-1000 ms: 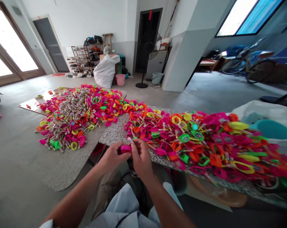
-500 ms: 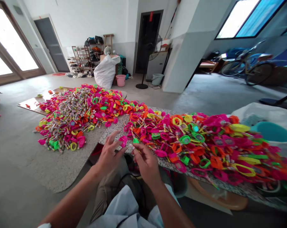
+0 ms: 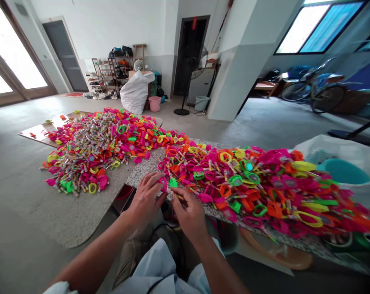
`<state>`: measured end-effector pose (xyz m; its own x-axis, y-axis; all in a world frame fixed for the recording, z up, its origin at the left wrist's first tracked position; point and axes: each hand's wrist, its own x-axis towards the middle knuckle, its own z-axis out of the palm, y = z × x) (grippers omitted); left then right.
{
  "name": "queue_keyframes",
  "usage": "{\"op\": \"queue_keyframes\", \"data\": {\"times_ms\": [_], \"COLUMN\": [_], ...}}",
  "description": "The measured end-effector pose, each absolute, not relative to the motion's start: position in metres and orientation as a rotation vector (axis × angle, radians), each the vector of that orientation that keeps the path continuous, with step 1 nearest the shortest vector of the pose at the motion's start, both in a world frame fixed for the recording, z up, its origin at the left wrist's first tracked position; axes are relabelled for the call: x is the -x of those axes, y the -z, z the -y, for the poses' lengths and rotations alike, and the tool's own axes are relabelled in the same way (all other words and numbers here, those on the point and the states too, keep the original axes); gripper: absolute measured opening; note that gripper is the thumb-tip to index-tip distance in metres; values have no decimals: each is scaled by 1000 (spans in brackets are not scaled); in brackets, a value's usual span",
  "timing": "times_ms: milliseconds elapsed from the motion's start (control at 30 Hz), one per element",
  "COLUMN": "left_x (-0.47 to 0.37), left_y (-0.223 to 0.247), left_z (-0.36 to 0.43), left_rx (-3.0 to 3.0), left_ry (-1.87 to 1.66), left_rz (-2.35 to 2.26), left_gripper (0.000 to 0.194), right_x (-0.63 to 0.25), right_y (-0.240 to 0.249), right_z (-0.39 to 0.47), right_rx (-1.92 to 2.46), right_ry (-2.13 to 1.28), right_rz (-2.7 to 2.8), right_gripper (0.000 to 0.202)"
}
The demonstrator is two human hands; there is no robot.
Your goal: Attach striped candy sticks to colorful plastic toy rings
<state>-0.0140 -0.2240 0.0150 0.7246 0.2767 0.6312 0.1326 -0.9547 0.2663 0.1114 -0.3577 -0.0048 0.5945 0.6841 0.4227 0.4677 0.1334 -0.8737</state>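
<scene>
A long heap of bright plastic toy wristbands [image 3: 249, 183] in pink, orange, green and yellow, mixed with thin candy sticks, covers a speckled stone tabletop [image 3: 142, 173]. My left hand [image 3: 146, 198] lies at the table's near edge with fingers spread, its tips against a pink band [image 3: 163, 183]. A green piece [image 3: 173, 182] sits just right of that band. My right hand [image 3: 189, 210] is beside the left one, its fingertips at a thin stick on the heap's edge. Whether it grips the stick is unclear.
A second heap of bands and sticks [image 3: 95, 147] spreads over a lower stone slab [image 3: 74, 220] and a wooden board [image 3: 39, 132] at left. A white sack with a teal basin [image 3: 344, 171] stands at right. Farther off are a pillar [image 3: 243, 61], bicycles [image 3: 313, 87], a fan and shelves.
Both hands held a pink band together near my lap, then parted. The left hand let the band go onto the table edge, and both hands moved forward to the heap.
</scene>
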Motion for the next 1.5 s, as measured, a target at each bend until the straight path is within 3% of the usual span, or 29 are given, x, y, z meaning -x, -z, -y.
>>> {"op": "queue_keyframes", "data": {"times_ms": [267, 500, 767, 1000, 1500], "left_x": [14, 18, 18, 16, 6], "left_y": [-16, -14, -26, -31, -20], "left_z": [222, 214, 203, 201, 204], "left_rx": [-2747, -2856, -2940, -2981, -2960], "left_ry": [-1043, -934, -794, -725, -612], "left_rz": [-246, -198, 12, 168, 244], "left_gripper": [6, 16, 20, 25, 29], "right_x": [-113, -109, -109, -100, -108], "right_y": [-1, -4, -5, -13, 9], "right_z": [358, 361, 359, 364, 365], "right_rx": [1568, 1470, 1362, 1428, 1380], "right_ry": [-94, -620, -782, -695, -676], "right_rz": [1117, 831, 679, 666, 664], "right_gripper": [25, 35, 38, 30, 35]}}
